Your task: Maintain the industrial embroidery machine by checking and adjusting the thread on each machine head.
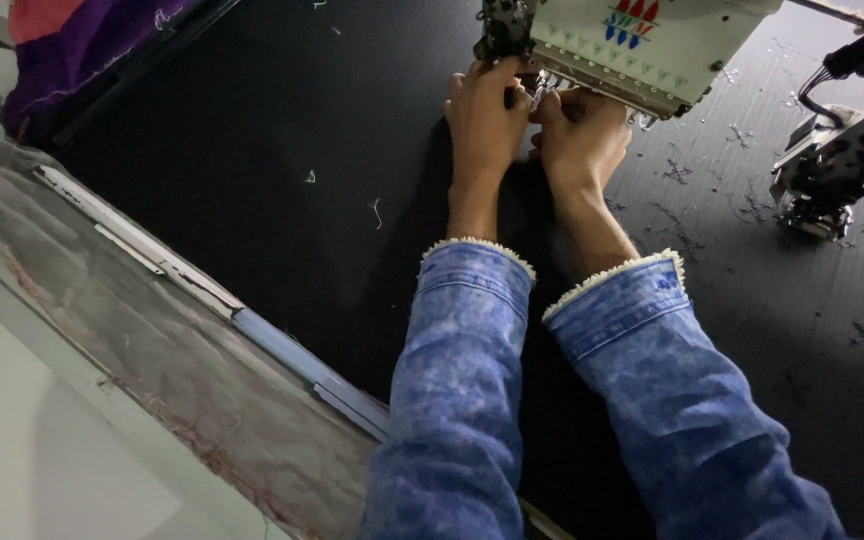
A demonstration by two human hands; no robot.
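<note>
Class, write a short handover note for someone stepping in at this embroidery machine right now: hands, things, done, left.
Left hand: fingers curled at the needle area under the embroidery machine head; grip unclear.
Right hand: beside it, fingertips at the same spot.
Black fabric lies flat under both, with loose thread bits.
Done: small stitched marks show to the right.
Left: cannot tell.

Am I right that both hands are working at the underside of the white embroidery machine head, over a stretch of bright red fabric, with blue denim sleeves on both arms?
Not quite: the fabric under the hands is black, not bright red, as the head view shows. The rest holds: the left hand and right hand are both up at the underside of the white embroidery machine head, and both arms wear blue denim sleeves.
</note>
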